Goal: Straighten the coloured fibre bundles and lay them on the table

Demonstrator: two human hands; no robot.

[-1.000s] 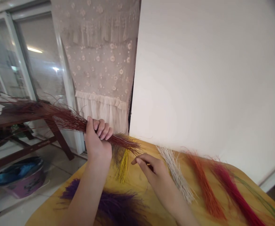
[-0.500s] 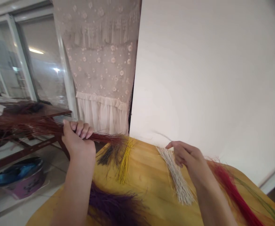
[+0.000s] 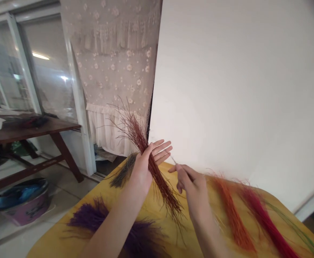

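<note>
My left hand (image 3: 148, 165) holds a bundle of reddish-brown strands (image 3: 159, 175) by the thumb against the palm, its other fingers stretched out. The bundle slants, frayed end up and left, lower end over the wooden table (image 3: 199, 229). Close by on the right, my right hand (image 3: 190, 179) pinches a thin pale strand (image 3: 173, 159) between thumb and forefinger, its tip near my left fingertips. A purple bundle (image 3: 89, 215) lies partly under my left forearm, and a dark grey bundle (image 3: 123, 172) behind it. The yellow and most of the white bundle are hidden.
Right of my right hand lie an orange bundle (image 3: 234, 218), a red bundle (image 3: 269, 222) and green strands (image 3: 293, 222). A white panel (image 3: 240, 89) rises behind the table. At left are a brown bench (image 3: 65, 157), a pink bucket (image 3: 25, 209) and a lace curtain (image 3: 114, 71).
My left hand has brought the reddish-brown bundle rightward and turned it from nearly level to steeply slanted, its fingers now stretched out. My right hand has moved left towards it with the pale strand.
</note>
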